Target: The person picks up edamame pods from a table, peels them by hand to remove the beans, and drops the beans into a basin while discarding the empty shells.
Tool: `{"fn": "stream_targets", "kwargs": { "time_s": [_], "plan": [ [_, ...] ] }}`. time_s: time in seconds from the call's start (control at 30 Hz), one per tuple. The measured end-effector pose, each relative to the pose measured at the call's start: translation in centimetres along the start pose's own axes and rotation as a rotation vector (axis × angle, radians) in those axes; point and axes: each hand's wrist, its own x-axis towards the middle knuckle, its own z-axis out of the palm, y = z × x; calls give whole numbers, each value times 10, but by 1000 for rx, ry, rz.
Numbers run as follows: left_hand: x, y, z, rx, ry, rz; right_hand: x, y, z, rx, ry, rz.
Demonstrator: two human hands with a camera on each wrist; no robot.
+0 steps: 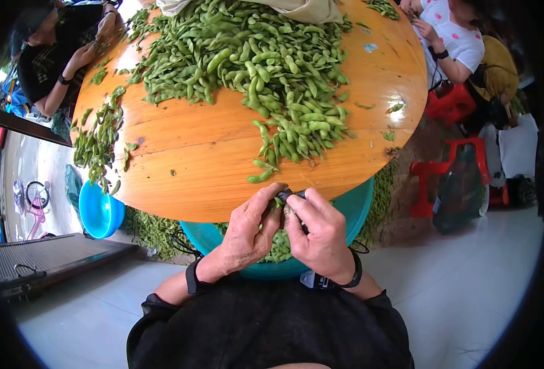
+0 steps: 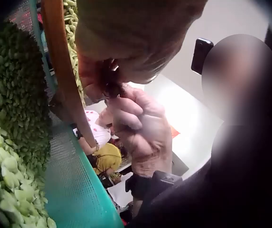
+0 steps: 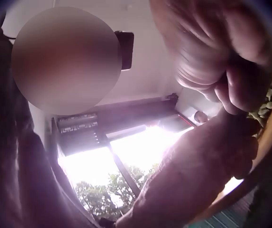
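Observation:
Over the table's near edge my left hand (image 1: 244, 232) and right hand (image 1: 318, 230) meet, fingers curled and tips together. Between them shows a bit of a green soybean pod (image 1: 278, 202), pinched and mostly hidden by the fingers. Black coverings (image 1: 294, 194) wrap some of the fingertips there. Directly below sits a teal mesh basin (image 1: 361, 206) holding shelled green beans (image 1: 278, 248). In the left wrist view the beans (image 2: 12, 183) lie beside the basin's wall (image 2: 79, 190). A large heap of pods (image 1: 247, 55) covers the far middle of the wooden table (image 1: 192, 147), trailing toward my hands.
Smaller pods (image 1: 99, 138) lie along the left edge. One person (image 1: 50, 67) sits at the left, another (image 1: 453, 43) at the right. A blue basin (image 1: 99, 209) stands on the floor at left, a red stool (image 1: 428, 175) at right. Empty hulls (image 1: 152, 230) litter the floor under the table.

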Motion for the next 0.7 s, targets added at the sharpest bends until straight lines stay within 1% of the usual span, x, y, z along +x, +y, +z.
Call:
{"fn": "stream_targets", "kwargs": {
  "time_s": [0.03,0.1,0.13,0.17,0.2,0.23,0.27,0.3,0.33,0.37,0.4,0.43,0.47,0.5,0.57,0.6,0.67,0.7],
  "plan": [
    [-1,-1,0,2,3,1,-1,0,3,-73,31,-58],
    [-3,-4,1,-290,16,-168,-1,-2,4,-60,14,-45],
    [-1,-5,-2,-337,-35,-190,-2,-2,8,-107,37,-115],
    [-1,-2,-3,-336,-33,-189,-2,-2,10,-155,60,-184],
    [-2,3,-5,-420,-110,-244,-2,-2,4,-155,60,-185],
    [-2,6,-6,-503,-187,-298,-2,0,-10,-128,43,-103],
    [-2,5,-10,-429,-340,-286,-2,4,-25,-101,26,-20],
    [-4,6,-10,-294,-343,-196,-3,11,-44,-109,46,6],
    [-3,13,-18,-181,-403,-137,-7,11,-63,-3,74,177],
    [0,18,-29,-68,-463,-76,-16,19,-86,-22,85,288],
    [1,14,-33,-71,-463,-77,-20,20,-111,-87,38,370],
    [2,10,-36,51,-286,-72,-34,33,-132,-181,16,363],
    [4,6,-36,172,-107,-65,-39,33,-153,-270,-102,423],
    [10,4,-37,170,-105,-65,-47,37,-167,-380,-166,423],
    [24,-3,-36,514,130,20,-58,46,-173,-581,-89,347],
    [27,-8,-34,532,152,100,-56,45,-171,-581,-88,349],
    [30,-10,-30,562,156,133,-44,42,-159,-559,-15,380],
    [31,-9,-29,594,162,166,-39,46,-147,-500,25,352]
  ]
}}
